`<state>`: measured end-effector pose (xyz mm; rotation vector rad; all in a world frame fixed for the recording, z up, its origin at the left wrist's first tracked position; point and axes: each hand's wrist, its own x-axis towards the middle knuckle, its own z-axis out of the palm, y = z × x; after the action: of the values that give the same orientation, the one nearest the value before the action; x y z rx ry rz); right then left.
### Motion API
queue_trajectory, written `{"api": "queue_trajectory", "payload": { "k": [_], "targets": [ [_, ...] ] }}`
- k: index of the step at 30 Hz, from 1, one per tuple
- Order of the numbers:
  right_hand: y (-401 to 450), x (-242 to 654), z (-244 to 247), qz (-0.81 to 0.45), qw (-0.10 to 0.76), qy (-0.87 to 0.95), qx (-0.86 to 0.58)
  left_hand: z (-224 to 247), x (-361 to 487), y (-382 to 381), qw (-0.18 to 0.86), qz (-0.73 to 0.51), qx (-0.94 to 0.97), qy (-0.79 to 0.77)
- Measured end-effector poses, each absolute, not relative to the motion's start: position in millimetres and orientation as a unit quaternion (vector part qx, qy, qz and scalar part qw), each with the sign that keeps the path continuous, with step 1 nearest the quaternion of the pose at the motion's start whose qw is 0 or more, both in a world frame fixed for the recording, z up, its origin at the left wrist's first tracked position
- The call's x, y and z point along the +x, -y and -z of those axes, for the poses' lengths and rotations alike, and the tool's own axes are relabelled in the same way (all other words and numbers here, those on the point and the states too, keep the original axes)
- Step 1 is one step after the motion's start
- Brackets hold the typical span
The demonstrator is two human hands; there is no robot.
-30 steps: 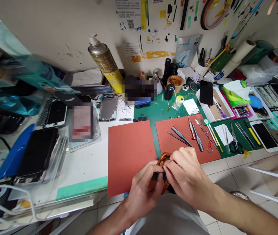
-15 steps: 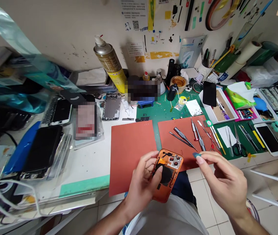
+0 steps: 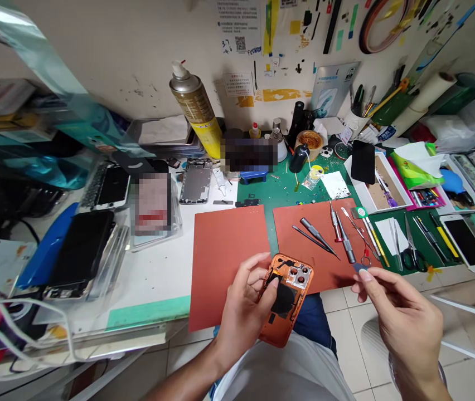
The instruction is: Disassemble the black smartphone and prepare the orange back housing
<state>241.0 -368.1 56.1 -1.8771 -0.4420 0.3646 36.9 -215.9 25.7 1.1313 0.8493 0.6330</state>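
Observation:
My left hand (image 3: 246,303) is closed around an orange phone back housing (image 3: 291,324), its inner side turned up toward me. A black round pad, a silver camera surround and dark strips show inside it, and my thumb lies across it. To the right, my right hand (image 3: 405,323) pinches a small blue pick (image 3: 360,267) between thumb and fingertips, apart from the housing. Beyond my hands lie two red-brown mats, a left one (image 3: 229,250) and a right one (image 3: 304,223). Tweezers (image 3: 315,240) and screwdrivers (image 3: 342,234) rest on the right one.
Scissors (image 3: 412,253) and a white phone (image 3: 467,242) lie at the right. A black phone screen (image 3: 81,250) lies on the left side of the bench. A spray can (image 3: 195,108) and a dark bottle (image 3: 300,157) stand at the back. Cables (image 3: 15,312) hang at lower left.
My right hand has moved right, away from the housing, with the pick still pinched. My left hand keeps holding the housing in nearly the same place. The view has shifted slightly.

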Motion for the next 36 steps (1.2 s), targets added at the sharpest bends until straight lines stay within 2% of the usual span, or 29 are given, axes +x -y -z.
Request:
{"api": "queue_trajectory", "payload": {
  "k": [14,23,30,36],
  "targets": [
    [372.3,266.8,-48.3,-0.167,0.556,0.123,-0.805,-34.2,38.4,204.9,0.747,-0.231,0.446,-0.437],
    [372.9,296.3,-26.7,-0.233,0.554,0.105,-0.792,-33.7,44.2,200.7,0.752,-0.217,0.421,-0.459],
    [363.1,302.7,-30.4,-0.255,0.602,0.073,-0.753,-27.0,39.6,198.1,0.733,-0.192,0.415,-0.504],
    [360.2,311.3,-30.4,-0.256,0.594,0.087,-0.758,-19.4,35.1,193.9,0.726,-0.170,0.390,-0.540]
  ]
}}
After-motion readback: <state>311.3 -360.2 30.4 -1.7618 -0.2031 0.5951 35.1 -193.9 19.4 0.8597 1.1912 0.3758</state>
